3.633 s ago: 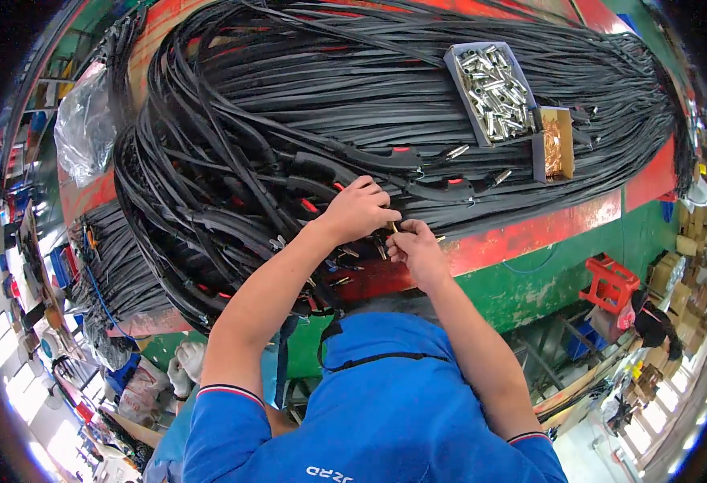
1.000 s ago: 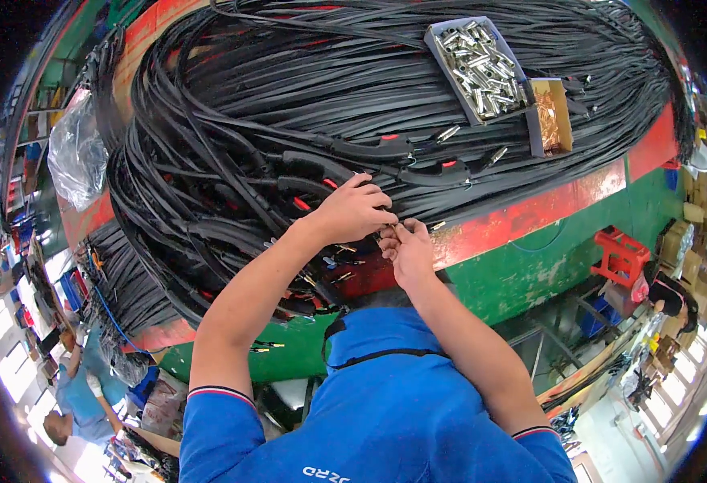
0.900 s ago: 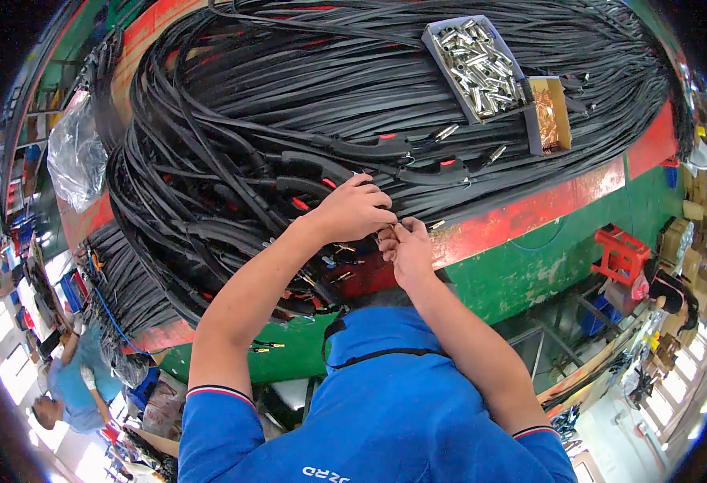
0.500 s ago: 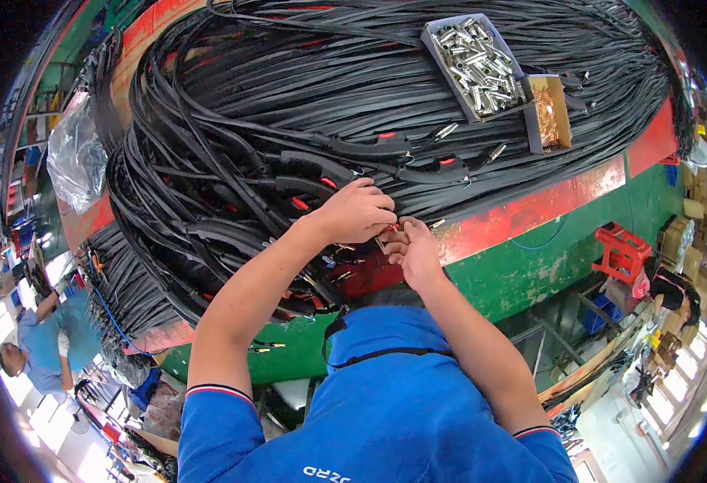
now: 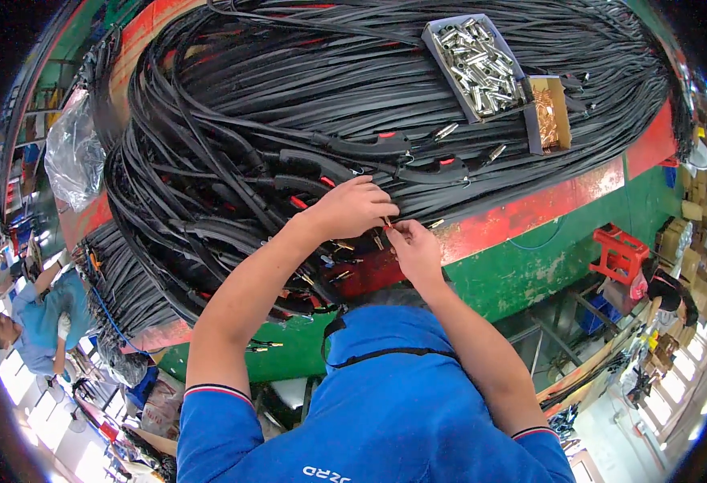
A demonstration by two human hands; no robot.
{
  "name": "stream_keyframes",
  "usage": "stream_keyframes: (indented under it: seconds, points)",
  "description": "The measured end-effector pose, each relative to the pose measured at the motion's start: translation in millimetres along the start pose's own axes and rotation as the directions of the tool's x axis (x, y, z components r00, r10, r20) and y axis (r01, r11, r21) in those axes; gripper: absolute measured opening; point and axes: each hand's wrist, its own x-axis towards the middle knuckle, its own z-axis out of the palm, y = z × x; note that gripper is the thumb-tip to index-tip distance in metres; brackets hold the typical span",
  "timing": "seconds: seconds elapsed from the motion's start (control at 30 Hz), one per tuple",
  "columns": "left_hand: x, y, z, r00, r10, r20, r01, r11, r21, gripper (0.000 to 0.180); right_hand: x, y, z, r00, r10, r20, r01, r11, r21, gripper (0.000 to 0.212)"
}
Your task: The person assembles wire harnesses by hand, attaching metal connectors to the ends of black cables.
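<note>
My left hand is closed, bent over the red table edge from the left, its fingertips pinching a thin end. Facing it, my right hand pinches at the same spot, where a small red bit shows between the fingertips. Most of what they grip is hidden by fingers. Just left of them lie black welding torch handles with red triggers. More torch ends with brass-coloured tips lie beside my left forearm. Two metal nozzles stick out to the right of other handles.
Coiled black cables cover the red tabletop. On them stand a box of silver nozzles and a smaller box of copper pieces. A clear plastic bag lies left. A red stool stands right; a co-worker is far left.
My right hand's fingers have closed tighter into a pinch and turned slightly. The red bit shows more clearly between the hands. The co-worker at left has shifted position.
</note>
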Motion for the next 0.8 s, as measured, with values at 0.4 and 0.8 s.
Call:
stream_keyframes:
  seconds: [0.4, 0.8]
  points:
    - [-4.1, -12.8, 2.6, 1.000, -0.020, 0.018, 0.020, 1.000, -0.014, 0.020, 2.8, -3.0, 1.7, 0.999, -0.009, 0.053, 0.011, 0.999, -0.036, 0.029]
    - [-4.7, -11.9, 1.2, 0.999, -0.033, 0.022, 0.033, 0.999, -0.005, 0.019, 8.3, 1.5, 5.6, 0.965, 0.143, 0.220, -0.200, 0.943, 0.266, 0.033]
